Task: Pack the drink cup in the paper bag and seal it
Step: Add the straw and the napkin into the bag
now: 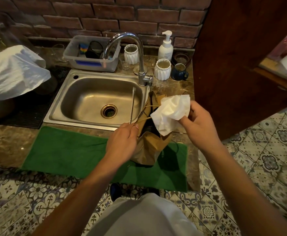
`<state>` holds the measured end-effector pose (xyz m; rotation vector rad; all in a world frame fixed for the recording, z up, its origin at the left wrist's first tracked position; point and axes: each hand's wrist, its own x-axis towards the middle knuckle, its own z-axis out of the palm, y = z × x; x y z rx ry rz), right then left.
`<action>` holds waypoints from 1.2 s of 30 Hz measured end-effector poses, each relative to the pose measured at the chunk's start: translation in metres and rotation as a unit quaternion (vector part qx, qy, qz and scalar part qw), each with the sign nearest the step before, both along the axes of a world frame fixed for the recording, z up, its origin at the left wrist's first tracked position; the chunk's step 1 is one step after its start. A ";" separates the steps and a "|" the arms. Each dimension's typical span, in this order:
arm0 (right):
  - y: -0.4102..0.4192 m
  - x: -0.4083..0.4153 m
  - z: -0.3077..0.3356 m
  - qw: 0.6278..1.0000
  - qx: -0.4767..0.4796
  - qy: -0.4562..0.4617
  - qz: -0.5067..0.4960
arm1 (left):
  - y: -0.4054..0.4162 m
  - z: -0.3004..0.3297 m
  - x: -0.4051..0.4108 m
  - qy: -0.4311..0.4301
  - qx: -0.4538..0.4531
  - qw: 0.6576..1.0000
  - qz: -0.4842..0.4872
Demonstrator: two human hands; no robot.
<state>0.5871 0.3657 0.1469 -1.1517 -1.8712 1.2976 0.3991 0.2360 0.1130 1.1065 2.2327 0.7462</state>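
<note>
A brown paper bag [147, 147] stands upright on a green towel [67, 152] at the counter's front, its mouth open. Something dark sits inside the bag [149, 126]; I cannot tell if it is the drink cup. My left hand [122, 142] pinches the bag's twine handle at its left side. My right hand [198, 125] holds a white paper napkin [170, 113] just above the bag's open mouth.
A steel sink [95, 99] with a tall tap [139, 53] lies behind the bag, with a long metal rod [132, 104] leaning in it. White ribbed cups [162, 68], a blue mug [179, 71], a soap pump [165, 46] and a plastic tub [91, 53] line the back. A wooden panel [241, 65] stands right.
</note>
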 end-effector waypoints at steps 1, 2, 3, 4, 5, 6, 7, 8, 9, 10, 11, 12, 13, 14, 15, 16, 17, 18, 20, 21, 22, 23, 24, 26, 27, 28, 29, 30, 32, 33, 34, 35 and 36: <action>0.002 -0.001 0.000 0.999 -0.027 0.028 -0.011 | -0.001 0.000 0.000 -0.001 0.001 1.000 0.002; 0.004 -0.003 0.000 0.997 -0.057 0.049 -0.020 | -0.001 0.000 -0.001 -0.005 0.001 1.000 0.005; 0.004 -0.004 0.000 0.995 -0.081 0.050 -0.016 | -0.002 0.000 -0.001 -0.010 0.001 1.000 0.008; 0.003 -0.007 0.000 0.996 -0.087 0.027 0.004 | -0.003 -0.001 -0.002 -0.015 0.001 1.000 0.012; 0.001 -0.011 -0.001 0.997 -0.069 -0.011 0.037 | -0.004 -0.001 -0.002 -0.016 0.000 1.000 0.015; -0.001 -0.015 -0.003 0.996 -0.034 -0.050 0.071 | -0.005 -0.001 -0.003 -0.014 -0.002 1.000 0.014; -0.004 -0.019 -0.003 0.992 0.005 -0.078 0.099 | -0.005 -0.002 -0.004 -0.009 -0.003 1.000 0.012; -0.005 -0.024 -0.003 0.987 0.038 -0.096 0.119 | -0.005 -0.002 -0.004 -0.004 -0.002 1.000 0.010; -0.005 -0.029 -0.002 0.982 0.061 -0.113 0.138 | -0.005 -0.003 -0.005 -0.002 -0.001 1.000 0.007; -0.005 -0.034 -0.001 0.974 0.082 -0.135 0.160 | -0.006 -0.003 -0.005 -0.004 0.001 1.000 0.005; -0.004 -0.038 0.000 0.964 0.104 -0.161 0.186 | -0.006 -0.003 -0.005 -0.010 0.003 1.000 0.006; -0.003 -0.043 0.001 0.950 0.127 -0.192 0.211 | -0.006 -0.003 -0.004 -0.019 0.007 1.000 0.010; -0.003 -0.047 0.002 0.932 0.152 -0.227 0.237 | -0.006 -0.003 -0.004 -0.029 0.012 0.999 0.018; -0.002 -0.050 0.003 0.912 0.174 -0.264 0.261 | -0.007 -0.003 -0.004 -0.038 0.019 0.999 0.026; -0.001 -0.053 0.003 0.893 0.189 -0.298 0.279 | -0.007 -0.004 -0.004 -0.046 0.025 0.998 0.033; 0.000 -0.055 0.004 0.877 0.201 -0.325 0.290 | -0.007 -0.004 -0.005 -0.050 0.030 0.998 0.039; 0.003 -0.057 0.005 0.866 0.212 -0.344 0.295 | -0.008 -0.005 -0.005 -0.054 0.033 0.997 0.045; 0.005 -0.057 0.005 0.857 0.224 -0.359 0.295 | -0.008 -0.005 -0.006 -0.059 0.035 0.996 0.050; 0.009 -0.056 0.006 0.839 0.244 -0.387 0.293 | -0.011 -0.007 -0.009 -0.072 0.037 0.995 0.056; 0.011 -0.055 0.006 0.827 0.253 -0.405 0.297 | -0.013 -0.007 -0.011 -0.081 0.038 0.994 0.057; 0.013 -0.053 0.006 0.813 0.262 -0.423 0.303 | -0.014 -0.008 -0.012 -0.088 0.040 0.994 0.058; 0.014 -0.053 0.005 0.797 0.269 -0.440 0.313 | -0.016 -0.009 -0.014 -0.089 0.044 0.993 0.057; 0.015 -0.055 0.005 0.781 0.275 -0.454 0.329 | -0.018 -0.010 -0.015 -0.087 0.050 0.993 0.056; 0.012 -0.062 0.003 0.748 0.270 -0.475 0.377 | -0.019 -0.011 -0.016 -0.081 0.061 0.993 0.054; 0.010 -0.067 0.000 0.730 0.259 -0.485 0.406 | -0.020 -0.012 -0.015 -0.081 0.064 0.993 0.055; 0.008 -0.072 -0.003 0.712 0.249 -0.495 0.432 | -0.020 -0.012 -0.015 -0.081 0.066 0.993 0.055; 0.007 -0.077 -0.006 0.695 0.246 -0.503 0.451 | -0.020 -0.013 -0.015 -0.082 0.067 0.993 0.055; 0.008 -0.082 -0.009 0.680 0.257 -0.509 0.461 | -0.021 -0.013 -0.016 -0.084 0.068 0.993 0.055; 0.013 -0.090 -0.011 0.665 0.293 -0.519 0.451 | -0.022 -0.014 -0.018 -0.090 0.075 0.992 0.055; 0.016 -0.094 -0.010 0.665 0.301 -0.526 0.436 | -0.023 -0.014 -0.020 -0.091 0.077 0.991 0.053; 0.019 -0.096 -0.009 0.667 0.303 -0.534 0.422 | -0.024 -0.014 -0.021 -0.090 0.078 0.992 0.051; 0.021 -0.098 -0.009 0.670 0.303 -0.540 0.409 | -0.026 -0.014 -0.023 -0.089 0.077 0.992 0.050; 0.024 -0.099 -0.008 0.674 0.308 -0.544 0.394 | -0.027 -0.013 -0.024 -0.087 0.075 0.992 0.050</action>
